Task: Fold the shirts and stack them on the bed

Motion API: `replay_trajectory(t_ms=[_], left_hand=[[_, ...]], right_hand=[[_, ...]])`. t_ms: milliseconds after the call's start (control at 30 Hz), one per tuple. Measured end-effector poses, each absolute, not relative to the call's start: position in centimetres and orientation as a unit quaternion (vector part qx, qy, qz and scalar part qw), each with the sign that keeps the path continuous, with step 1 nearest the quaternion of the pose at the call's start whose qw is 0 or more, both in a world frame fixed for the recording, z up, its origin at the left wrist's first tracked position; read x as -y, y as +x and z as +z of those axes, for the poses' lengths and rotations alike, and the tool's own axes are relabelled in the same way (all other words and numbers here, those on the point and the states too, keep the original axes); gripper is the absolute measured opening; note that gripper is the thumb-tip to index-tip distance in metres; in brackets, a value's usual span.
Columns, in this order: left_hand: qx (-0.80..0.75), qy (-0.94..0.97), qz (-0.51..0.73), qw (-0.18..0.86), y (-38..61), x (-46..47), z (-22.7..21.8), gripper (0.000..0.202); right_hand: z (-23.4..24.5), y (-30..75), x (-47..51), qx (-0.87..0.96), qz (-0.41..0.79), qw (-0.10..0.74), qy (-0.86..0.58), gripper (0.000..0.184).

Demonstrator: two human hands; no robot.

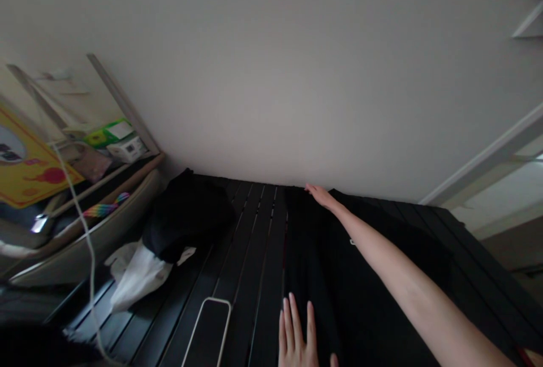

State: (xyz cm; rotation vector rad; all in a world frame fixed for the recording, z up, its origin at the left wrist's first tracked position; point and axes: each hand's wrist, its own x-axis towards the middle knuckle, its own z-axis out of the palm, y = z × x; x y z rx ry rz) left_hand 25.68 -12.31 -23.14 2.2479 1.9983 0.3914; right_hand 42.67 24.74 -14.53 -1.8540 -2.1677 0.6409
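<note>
A black cloth garment (352,288) lies spread over a dark slatted table (250,231), with a small white mark on it partly beside my forearm. My left hand (297,336) rests flat near the garment's left edge at the bottom of the view, fingers stretched and a little apart. Farther off, my right hand (321,196) reaches across to the garment's far end by the wall. Its fingers look stretched out over the cloth, and no held thing shows. My right forearm covers part of the garment.
Left of the garment lies a phone (207,333) with a pale rim. Beyond it are a bunched black cloth (190,214) and a white cloth (142,276). A white cable (87,231) hangs at left, before a cluttered shelf (139,172). A pale wall (288,84) stands behind the table.
</note>
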Motion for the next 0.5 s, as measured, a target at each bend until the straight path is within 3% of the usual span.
replay_trajectory(t_ms=[167, 500], left_hand=[[-0.655, 0.743, 0.123, 0.062, 25.8, 12.2, -22.1, 0.098], [-0.622, 0.77, 0.134, 0.052, 24.8, 12.2, -20.6, 0.084]], right_hand=[[-13.9, 47.6, -22.7, 0.755, 0.271, 0.087, -0.591, 0.033], [-11.5, 46.9, -21.3, 0.779, 0.167, 0.152, -0.585, 0.029]])
